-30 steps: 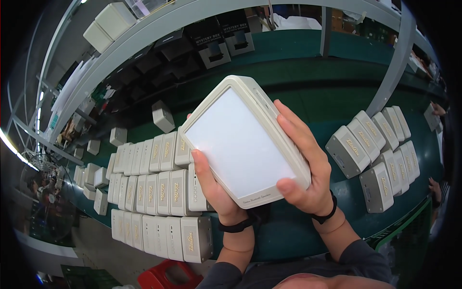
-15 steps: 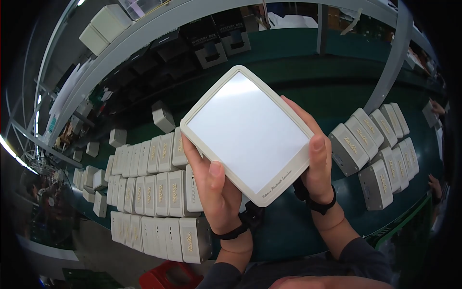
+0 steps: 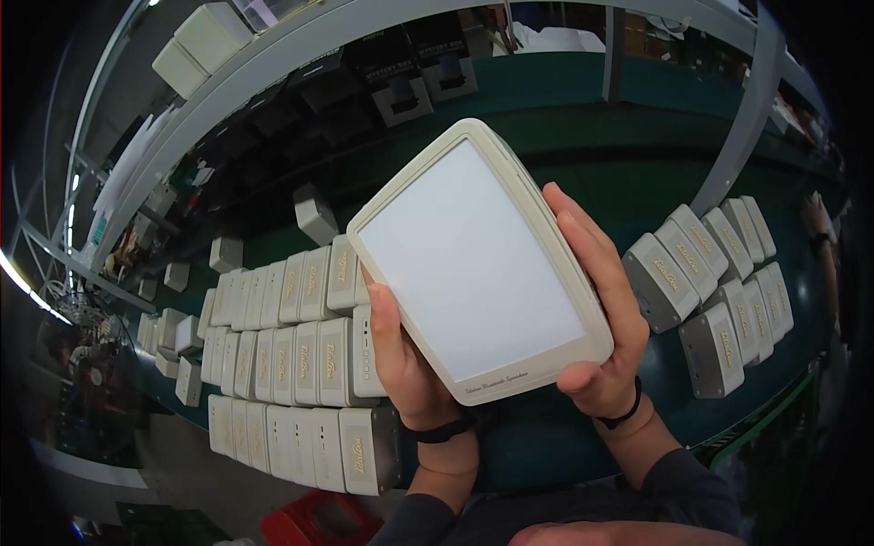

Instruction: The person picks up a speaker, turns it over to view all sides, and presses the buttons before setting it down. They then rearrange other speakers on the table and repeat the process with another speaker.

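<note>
Gripping the cream speaker unit (image 3: 482, 264) from both sides: L hand (image 3: 405, 364) has its thumb up along the lower L edge, fingers mostly hidden behind the casing; R hand (image 3: 608, 305) is wrapped round the R side, fingers stretched along the side wall, thumb by the lower R corner. Both forearms come up from the lower edge, dark sleeves pushed back, a black wristband (image 3: 443, 430) on L & another on R.

Containers: black cartons (image 3: 401, 82) stand at the rear under the shelf frame (image 3: 337, 45), some w/ a pale lower band; contents can't be seen. Clear plastic box (image 3: 266, 13) up on the shelf, something pale purple in it, too cut off to ID. Green crate (image 3: 760, 420) at lower R, inside too dark to tell.

Held unit is up in the air over the green table (image 3: 537, 446), btwn the stood-up rows of cream units (image 3: 282, 364) on L & the smaller group of units (image 3: 715, 282) on R. It's tilted, front to the camera, R side wall showing. Rounded corners, cream frame, big plain white panel, thin dark script on the bottom strip. Row units: some w/ gold script, some w/ small ports/buttons.
</note>
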`<action>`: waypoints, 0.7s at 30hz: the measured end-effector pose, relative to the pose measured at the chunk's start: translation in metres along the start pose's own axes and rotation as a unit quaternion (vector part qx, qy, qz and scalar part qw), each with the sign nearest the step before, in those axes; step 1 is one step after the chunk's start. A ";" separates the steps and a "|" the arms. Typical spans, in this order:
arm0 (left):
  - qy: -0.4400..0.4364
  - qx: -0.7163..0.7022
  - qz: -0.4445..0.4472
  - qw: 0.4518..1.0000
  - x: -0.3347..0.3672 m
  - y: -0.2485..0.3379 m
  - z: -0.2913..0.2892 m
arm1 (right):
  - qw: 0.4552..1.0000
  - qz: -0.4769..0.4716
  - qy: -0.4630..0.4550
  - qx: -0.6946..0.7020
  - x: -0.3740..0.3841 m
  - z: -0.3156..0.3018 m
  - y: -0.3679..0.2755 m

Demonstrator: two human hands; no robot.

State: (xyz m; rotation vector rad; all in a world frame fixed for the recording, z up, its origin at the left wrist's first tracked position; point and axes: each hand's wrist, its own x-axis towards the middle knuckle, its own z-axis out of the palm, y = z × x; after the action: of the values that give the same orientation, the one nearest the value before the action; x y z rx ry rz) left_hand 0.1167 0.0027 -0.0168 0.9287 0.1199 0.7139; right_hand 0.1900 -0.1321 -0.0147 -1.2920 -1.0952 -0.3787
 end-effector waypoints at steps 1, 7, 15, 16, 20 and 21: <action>0.007 -0.015 -0.007 1.000 0.000 0.000 0.000 | 1.000 -0.016 -0.010 -0.010 0.000 0.000 -0.002; 0.036 -0.074 0.020 0.996 0.009 -0.008 0.003 | 0.991 -0.077 -0.060 -0.088 0.004 0.005 -0.009; 0.052 0.363 0.451 0.814 0.015 -0.012 -0.013 | 0.962 0.223 -0.111 0.110 0.010 -0.001 0.016; 0.049 0.362 0.451 0.814 0.020 -0.013 -0.018 | 0.961 0.218 -0.131 0.111 0.009 -0.001 0.028; -0.196 0.411 0.601 0.657 0.035 -0.015 -0.026 | 0.962 0.197 -0.173 0.081 0.006 -0.006 0.048; -0.147 0.424 0.582 0.679 0.030 -0.016 -0.026 | 0.965 0.186 -0.176 0.049 0.006 -0.008 0.049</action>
State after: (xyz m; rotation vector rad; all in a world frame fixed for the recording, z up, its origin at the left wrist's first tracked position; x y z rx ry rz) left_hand 0.1380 0.0321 -0.0389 2.0561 -0.5513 1.7518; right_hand 0.2333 -0.1224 -0.0374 -1.4742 -1.1164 0.1930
